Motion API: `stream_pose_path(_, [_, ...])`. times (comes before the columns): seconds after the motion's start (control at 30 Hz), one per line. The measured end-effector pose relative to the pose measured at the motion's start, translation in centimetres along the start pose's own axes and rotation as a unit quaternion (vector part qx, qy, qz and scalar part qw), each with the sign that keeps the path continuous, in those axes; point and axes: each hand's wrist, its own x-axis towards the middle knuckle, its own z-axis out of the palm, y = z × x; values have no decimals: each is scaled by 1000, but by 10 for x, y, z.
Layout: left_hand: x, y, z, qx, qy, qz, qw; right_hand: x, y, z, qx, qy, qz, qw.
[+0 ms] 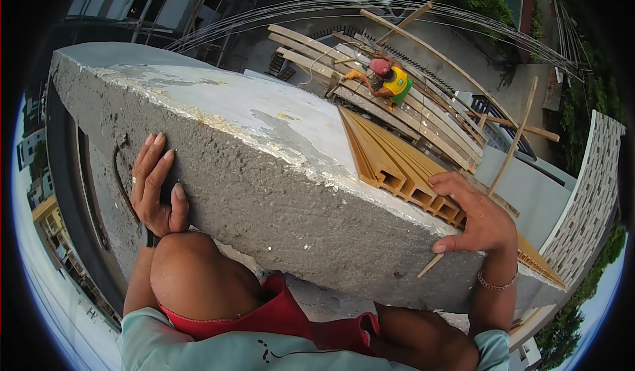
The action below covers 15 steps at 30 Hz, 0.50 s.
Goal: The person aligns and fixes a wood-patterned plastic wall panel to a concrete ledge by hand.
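My left hand lies against the rough grey top of the concrete wall, its fingers extended. At the right, my right hand rests over the wall's edge, fingers apart, at the end of the brown hollow-channelled panels. These panels stand against the outer face of the wall and reach down toward the scaffold. A thin wooden stick pokes out just below my right thumb. Flaking white paint covers much of the wall's outer face.
Below, a person in a yellow top and red cap is on the plank scaffold. Cables cross above the street. My bent knees are close to the wall. At the right is a patterned tile wall.
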Motion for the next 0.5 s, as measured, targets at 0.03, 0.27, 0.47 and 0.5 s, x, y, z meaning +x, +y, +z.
stream_pose_path(0.03, [0, 0, 0, 0, 0, 0, 1000, 0, 0, 0, 1, 1, 1, 1000])
stream_pose_path(0.27, [0, 0, -1, -1, -4, 2, 1000, 0, -2, -1, 0, -2, 13, 1000])
stream_pose_path(0.47, [0, 0, -1, -1, -5, 2, 1000, 0, -1, -1, -1, -1, 4, 1000])
stream_pose_path(0.5, [0, 0, -1, -1, -5, 2, 1000, 0, 0, 0, -1, -1, 4, 1000])
